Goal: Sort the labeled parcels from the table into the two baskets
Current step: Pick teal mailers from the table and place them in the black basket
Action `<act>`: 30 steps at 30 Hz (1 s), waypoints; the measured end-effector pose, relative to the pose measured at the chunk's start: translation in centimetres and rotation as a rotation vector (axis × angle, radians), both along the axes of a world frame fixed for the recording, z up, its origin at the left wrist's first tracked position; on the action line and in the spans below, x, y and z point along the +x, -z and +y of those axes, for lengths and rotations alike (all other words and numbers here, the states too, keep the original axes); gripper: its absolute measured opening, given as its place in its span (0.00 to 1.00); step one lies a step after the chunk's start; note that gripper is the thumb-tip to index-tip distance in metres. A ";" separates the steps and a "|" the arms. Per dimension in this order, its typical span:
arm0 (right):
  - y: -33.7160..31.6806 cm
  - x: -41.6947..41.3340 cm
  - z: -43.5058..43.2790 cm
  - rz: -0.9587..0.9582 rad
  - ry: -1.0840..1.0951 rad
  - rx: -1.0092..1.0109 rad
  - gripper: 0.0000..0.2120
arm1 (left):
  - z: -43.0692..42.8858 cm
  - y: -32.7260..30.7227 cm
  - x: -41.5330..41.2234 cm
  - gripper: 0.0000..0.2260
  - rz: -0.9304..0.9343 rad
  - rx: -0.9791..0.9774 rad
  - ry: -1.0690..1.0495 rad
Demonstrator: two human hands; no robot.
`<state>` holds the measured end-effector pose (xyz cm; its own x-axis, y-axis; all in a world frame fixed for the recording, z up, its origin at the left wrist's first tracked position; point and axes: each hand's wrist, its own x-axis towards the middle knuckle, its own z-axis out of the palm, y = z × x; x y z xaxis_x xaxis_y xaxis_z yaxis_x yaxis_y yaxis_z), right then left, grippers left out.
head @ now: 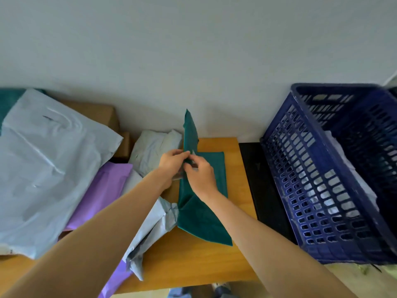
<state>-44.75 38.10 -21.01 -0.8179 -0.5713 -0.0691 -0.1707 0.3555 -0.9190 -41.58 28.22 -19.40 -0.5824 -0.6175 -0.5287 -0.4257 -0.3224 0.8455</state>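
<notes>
Pinching the green parcel (204, 222) with both hands, I hold it near the right edge of the counter (193, 261). The fingers of my left hand (171, 162) are curled round its folded middle. My right hand (202, 175) pinches the same fold from the other side, the fingertips of both hands almost meeting. One end of the parcel stands up toward the wall. The rest lies flat on the wood, its near corner pointing at the counter's front edge. Just left of it lies a crumpled grey parcel (150, 229), then a purple parcel (103, 190), and a big pale bag (43, 168) covers the left end. Another pale parcel (154, 147) sits at the back edge. A blue basket (322, 190) stands beyond the counter's right edge, with pale parcels showing through its slats.
</notes>
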 end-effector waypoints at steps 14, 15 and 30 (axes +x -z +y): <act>-1.6 -1.5 1.6 0.012 0.047 0.073 0.17 | -2.7 -2.2 3.0 0.09 0.045 -0.110 0.030; -1.7 -1.7 1.8 0.020 0.070 0.063 0.17 | -3.0 -2.6 3.2 0.09 0.066 -0.111 0.020; -7.1 -2.7 0.5 -0.539 0.105 -0.292 0.30 | -5.8 -9.5 4.8 0.09 0.374 -0.054 -0.082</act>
<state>-47.49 38.62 -13.92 -0.7644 -0.5473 -0.3407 0.3664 0.0660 -0.9281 -36.81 22.37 -9.90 -0.6764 -0.6912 -0.2543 -0.0594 -0.2930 0.9543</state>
